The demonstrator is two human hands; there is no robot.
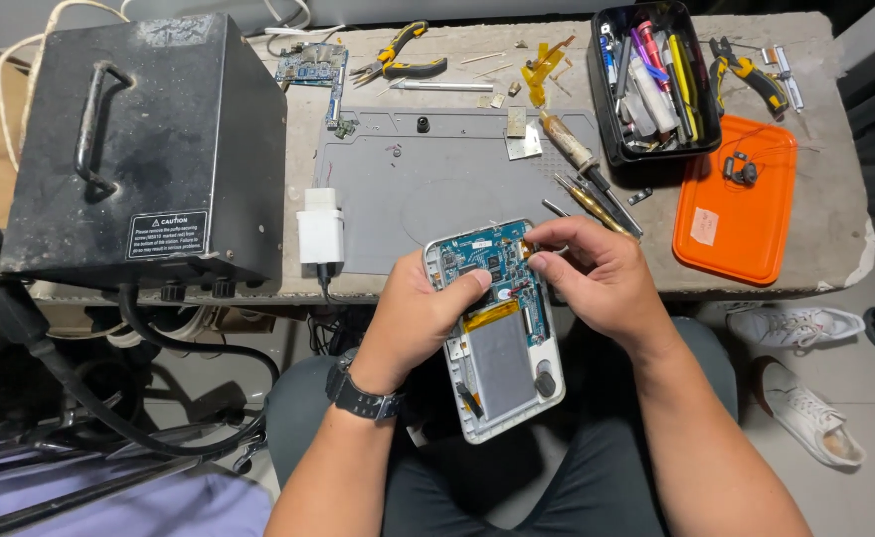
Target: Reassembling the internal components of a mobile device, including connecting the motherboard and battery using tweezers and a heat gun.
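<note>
Your bare left hand (420, 316) palm inward, fingers curled, thumb pressed forward, wrist banded by dark watch. Your bare right hand (597, 281) arched opposite, thumb and forefinger pinched at fingertips (540, 261), other fingers folded. Both forearms angle up from lower frame, converging above your lap.

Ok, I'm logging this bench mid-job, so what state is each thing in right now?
Device: back cover off, circuit board and battery exposed, held above the lap.
Left hand: gripping the device's left edge.
Right hand: fingertips pinched at the board's top right corner.
Tool box: open, full of tools.
Orange lid: lying flat on the bench.
Soldering iron: lying on the grey mat.
</note>
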